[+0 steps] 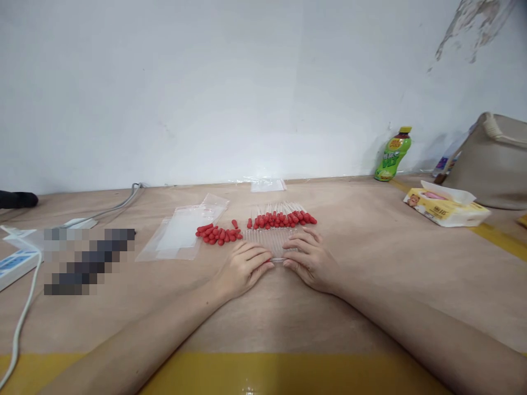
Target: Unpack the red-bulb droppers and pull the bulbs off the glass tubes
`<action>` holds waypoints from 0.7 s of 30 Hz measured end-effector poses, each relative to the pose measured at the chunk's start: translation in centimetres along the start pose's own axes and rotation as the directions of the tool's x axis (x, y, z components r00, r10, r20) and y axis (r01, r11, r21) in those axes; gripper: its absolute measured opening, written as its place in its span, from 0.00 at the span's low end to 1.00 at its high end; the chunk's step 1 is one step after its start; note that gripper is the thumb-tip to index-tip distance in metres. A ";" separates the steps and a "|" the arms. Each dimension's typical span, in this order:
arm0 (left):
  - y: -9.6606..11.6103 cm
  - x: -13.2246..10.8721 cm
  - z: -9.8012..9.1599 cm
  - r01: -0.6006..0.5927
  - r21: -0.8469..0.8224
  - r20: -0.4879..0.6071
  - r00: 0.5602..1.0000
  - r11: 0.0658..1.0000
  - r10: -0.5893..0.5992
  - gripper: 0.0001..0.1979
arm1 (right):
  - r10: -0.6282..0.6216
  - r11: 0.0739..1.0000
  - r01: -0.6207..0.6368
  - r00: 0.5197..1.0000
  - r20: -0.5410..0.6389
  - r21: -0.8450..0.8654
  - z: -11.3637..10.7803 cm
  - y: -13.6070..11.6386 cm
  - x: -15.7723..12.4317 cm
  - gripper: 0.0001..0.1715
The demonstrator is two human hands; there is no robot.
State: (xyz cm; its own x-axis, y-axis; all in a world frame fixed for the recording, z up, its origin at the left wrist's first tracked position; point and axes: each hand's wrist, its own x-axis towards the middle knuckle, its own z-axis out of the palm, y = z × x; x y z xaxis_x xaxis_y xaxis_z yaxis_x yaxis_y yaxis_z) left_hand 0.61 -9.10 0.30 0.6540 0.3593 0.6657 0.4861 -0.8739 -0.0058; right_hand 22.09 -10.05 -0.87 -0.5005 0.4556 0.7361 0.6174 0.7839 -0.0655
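Observation:
In the middle of the table my left hand [247, 266] is closed, with a bit of a red rubber bulb [269, 259] showing at its fingertips. Opposite it, my right hand [310, 260] has its thumb and fingers pinched on a thin clear glass tube [278, 260] that spans the small gap between the hands. Just beyond them lies a row of bare glass tubes [263, 237], partly covered by my fingers. Farther back, several glass droppers [284, 219] lie side by side with red bulbs towards me. Loose red bulbs [218, 235] are heaped to the left.
Clear plastic bags [177, 233] lie left of the bulbs, and another bag [267, 185] sits by the wall. Cables and a power strip [18, 266] occupy the far left. On the right stand a green drink bottle [393, 155], a tissue pack [447, 207] and a beige bag [486, 164].

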 end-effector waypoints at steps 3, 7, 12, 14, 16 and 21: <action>0.0 0.0 0.1 -0.057 0.023 -0.035 0.998 0.998 0.057 0.07 | -0.012 1.000 0.011 1.000 0.017 0.014 0.0 -0.5 0.1 0.09; 0.3 0.0 0.0 -0.105 0.063 -0.033 0.994 0.992 0.108 0.07 | -0.064 0.998 0.064 0.998 -0.011 0.029 0.3 -0.8 0.1 0.07; 0.6 0.2 -0.2 -0.126 0.075 -0.003 0.992 0.989 0.127 0.06 | -0.137 0.988 0.140 0.990 -0.043 0.065 0.4 -0.9 -0.1 0.06; 0.7 0.2 -0.3 -0.122 0.072 0.006 0.992 0.990 0.122 0.06 | -0.156 0.985 0.158 0.987 -0.045 0.066 0.3 -0.9 -0.1 0.07; 0.7 0.1 -0.3 -0.111 0.065 0.016 0.994 0.992 0.110 0.05 | -0.171 0.983 0.173 0.985 -0.038 0.057 0.2 -1.0 0.0 0.07; 0.7 0.0 -0.5 -0.109 0.047 0.027 0.994 0.993 0.108 0.05 | -0.226 0.974 0.227 0.973 -0.046 0.017 0.0 -0.8 -0.1 0.07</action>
State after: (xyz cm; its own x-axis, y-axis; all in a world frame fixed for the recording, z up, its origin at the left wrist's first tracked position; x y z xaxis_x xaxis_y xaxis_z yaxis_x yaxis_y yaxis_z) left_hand 0.63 -9.92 0.65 0.7177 0.2717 0.6412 0.4388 -0.8914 -0.1134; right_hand 21.69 -10.73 -0.88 -0.5989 0.2464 0.7620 0.4771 0.8740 0.0924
